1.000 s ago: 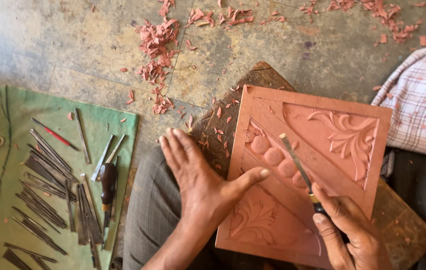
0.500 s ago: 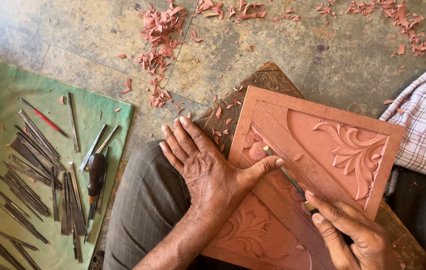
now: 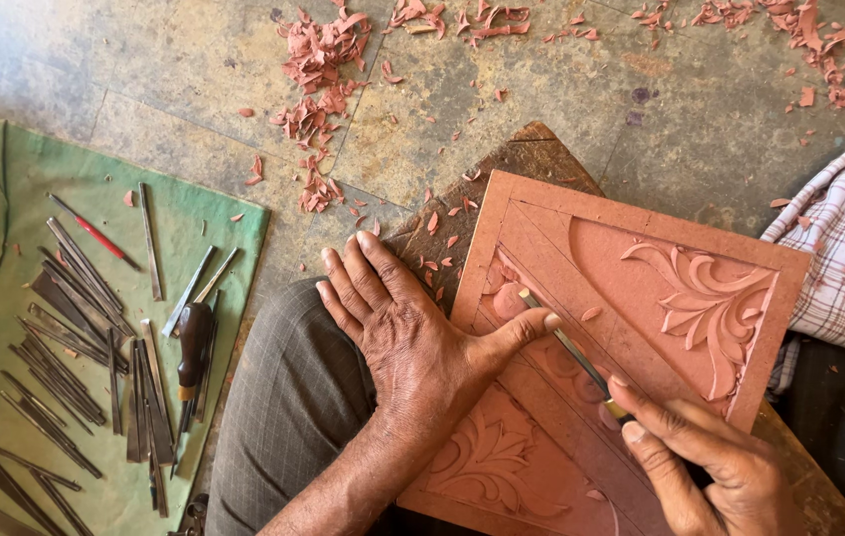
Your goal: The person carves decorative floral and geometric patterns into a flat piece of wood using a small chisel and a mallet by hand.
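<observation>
A square reddish clay tile (image 3: 641,288) with carved leaf scrolls lies tilted on a dark wooden board (image 3: 502,169) across my lap. My left hand (image 3: 412,337) rests flat at the tile's left edge, fingers spread, thumb stretched onto the tile beside the tool's tip. My right hand (image 3: 710,467) grips a thin metal carving chisel (image 3: 566,342), whose tip touches the rounded border motifs near the left edge. A leaf relief sits at the tile's upper right, another at the lower left.
A green cloth (image 3: 5,328) at the left holds several metal carving tools (image 3: 95,367), one with a dark wooden handle (image 3: 194,342). Reddish clay shavings (image 3: 318,69) litter the stone floor. A checked cloth (image 3: 839,268) lies at the right.
The view has shifted slightly, so everything sits a little to the right. My right hand has moved the chisel tip leftward, close to my left thumb. My left hand stays on the tile's edge.
</observation>
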